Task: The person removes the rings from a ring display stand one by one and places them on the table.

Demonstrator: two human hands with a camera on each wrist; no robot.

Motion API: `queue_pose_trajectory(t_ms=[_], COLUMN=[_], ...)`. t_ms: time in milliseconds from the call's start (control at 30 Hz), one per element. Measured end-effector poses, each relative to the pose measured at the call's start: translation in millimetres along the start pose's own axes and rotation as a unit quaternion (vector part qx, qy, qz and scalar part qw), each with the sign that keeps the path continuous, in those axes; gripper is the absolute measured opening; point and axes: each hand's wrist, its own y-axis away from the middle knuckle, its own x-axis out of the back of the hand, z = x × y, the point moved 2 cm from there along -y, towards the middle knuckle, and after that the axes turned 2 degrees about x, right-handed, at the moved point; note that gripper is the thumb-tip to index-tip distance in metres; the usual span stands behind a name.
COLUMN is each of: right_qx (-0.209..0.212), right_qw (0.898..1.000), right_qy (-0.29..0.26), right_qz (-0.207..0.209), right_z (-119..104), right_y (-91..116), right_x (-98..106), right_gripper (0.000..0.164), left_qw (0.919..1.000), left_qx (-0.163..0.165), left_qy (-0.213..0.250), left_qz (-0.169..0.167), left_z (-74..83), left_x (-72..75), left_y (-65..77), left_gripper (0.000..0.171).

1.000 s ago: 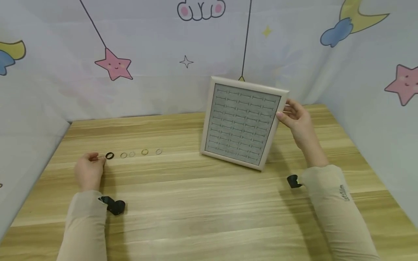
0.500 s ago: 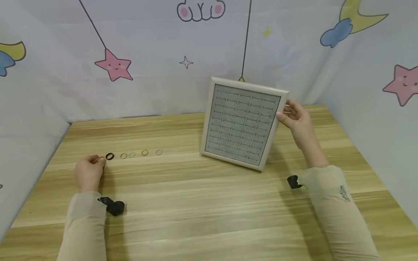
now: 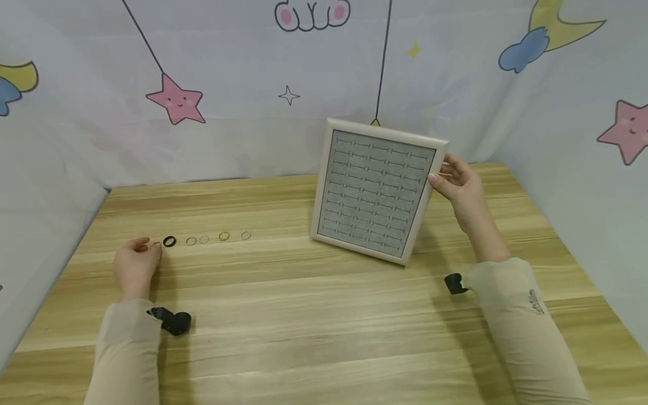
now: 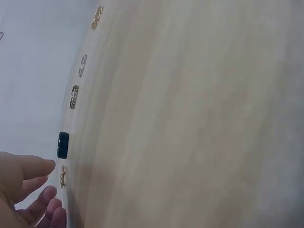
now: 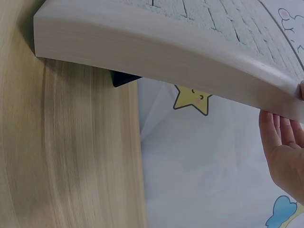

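My left hand (image 3: pixel 135 267) is low over the table's left side, at the left end of a row of rings. Just off its fingertips is a thin gold ring (image 4: pixel 62 176); the left wrist view shows a gap between thumb and fingers, with the ring apart from them. Beside that ring is a thick black ring (image 3: pixel 169 242). My right hand (image 3: pixel 463 191) grips the right edge of a ring display board (image 3: pixel 374 191), thumb on the front, fingers behind. The board has a pale frame and a grey panel with rows of slots, and leans back upright.
Farther right in the row are a silver ring (image 3: pixel 190 241), another silver ring (image 3: pixel 204 239), a gold ring (image 3: pixel 224 236) and one more ring (image 3: pixel 246 235). A dark support piece (image 5: pixel 124 78) shows behind the board. A printed cloth (image 3: pixel 243 146) hangs behind the wooden table (image 3: pixel 304 326).
My left hand has shifted slightly left, and the gold ring by its thumb now shows more clearly. The right hand and the display board have stayed in place.
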Motion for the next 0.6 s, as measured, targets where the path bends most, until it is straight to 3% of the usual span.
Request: queue_pose_trajectory(t_ms=[233, 367, 500, 600], right_qx=[-0.02, -0.021, -0.013, -0.001], right_qw=[0.999, 0.999, 0.998, 0.997], right_qy=[0.025, 0.042, 0.059, 0.072], right_qz=[0.002, -0.01, -0.025, -0.005], right_z=[-1.4, -3.2, -4.5, -4.4], right_y=[2.5, 2.3, 3.2, 4.0], right_x=[1.0, 3.2, 7.0, 11.8], right_gripper=[0.067, 0.063, 0.065, 0.066], left_qw=[0.9996, 0.9958, 0.987, 0.9793], left_qx=[-0.018, -0.069, -0.129, -0.168], left_qy=[-0.015, -0.041, -0.07, -0.087], left_qz=[0.016, 0.044, 0.066, 0.071], left_z=[15.3, 35.9, 57.8, 71.9], left_x=[2.2, 0.9, -0.8, -2.1], left_y=[4.8, 13.5, 23.8, 32.0], left_gripper=[0.054, 0.053, 0.052, 0.053])
